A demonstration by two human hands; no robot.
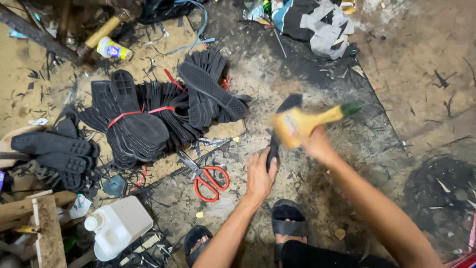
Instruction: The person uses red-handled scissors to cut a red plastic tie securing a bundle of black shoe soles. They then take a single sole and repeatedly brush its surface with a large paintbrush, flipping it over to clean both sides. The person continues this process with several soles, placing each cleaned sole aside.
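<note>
Pressing black rubber sole [275, 144] against dirty floor [396, 89], left hand [260, 176] has fingers curled over near end of sole; sole runs toward 12 o'clock. Right hand [317, 144], at 2 o'clock from left hand, closed around yellow brush [302, 124], green handle tip pointing to 3 o'clock; brush blurred, bristles over sole. Red-handled scissors [206, 176] lie at 9 o'clock from left hand, blades shut. Bundled soles [148, 119] with red ties at 10 o'clock. White plastic jug [119, 226] at 8 o'clock. Two sandalled feet [287, 221] at 6 o'clock.
</note>
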